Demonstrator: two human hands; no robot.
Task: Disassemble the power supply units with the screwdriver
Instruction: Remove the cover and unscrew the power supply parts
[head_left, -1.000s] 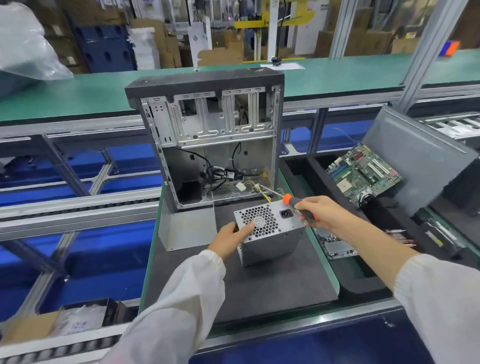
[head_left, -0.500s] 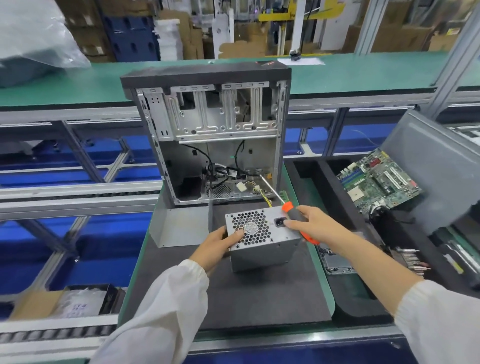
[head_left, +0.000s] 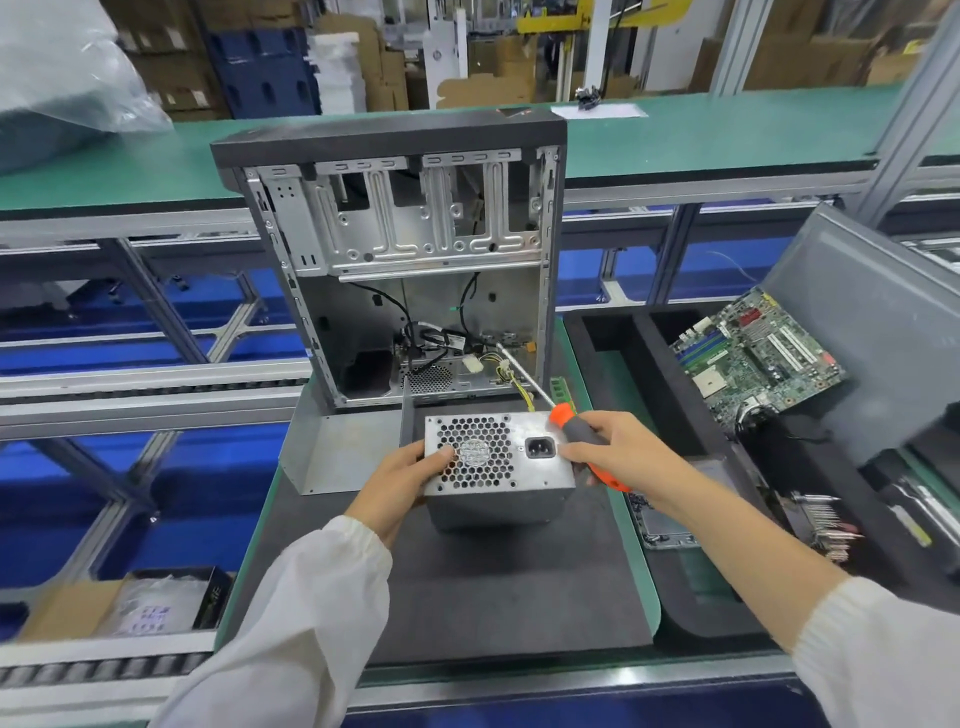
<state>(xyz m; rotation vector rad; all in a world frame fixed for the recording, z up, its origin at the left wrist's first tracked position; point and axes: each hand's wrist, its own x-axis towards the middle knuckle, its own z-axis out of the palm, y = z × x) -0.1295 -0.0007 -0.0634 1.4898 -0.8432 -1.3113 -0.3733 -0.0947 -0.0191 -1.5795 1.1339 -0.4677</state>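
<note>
Power supply unit (head_left: 496, 467) sits on the dark mat (head_left: 519, 587) before the open computer case (head_left: 405, 260), turned squarer to the camera than a second ago. Left hand (head_left: 397, 480) grips its left edge, thumb on the grille; right hand (head_left: 613, 452) now touches its right side, fingers wrapped around the screwdriver (head_left: 574, 423).

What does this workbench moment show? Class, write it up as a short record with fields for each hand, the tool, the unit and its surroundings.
left hand: grips the left side of the silver metal power supply unit
right hand: holds the orange and grey screwdriver
screwdriver tip: points away towards the open grey computer case
unit: on the dark foam mat
right of mat: green motherboard
</note>
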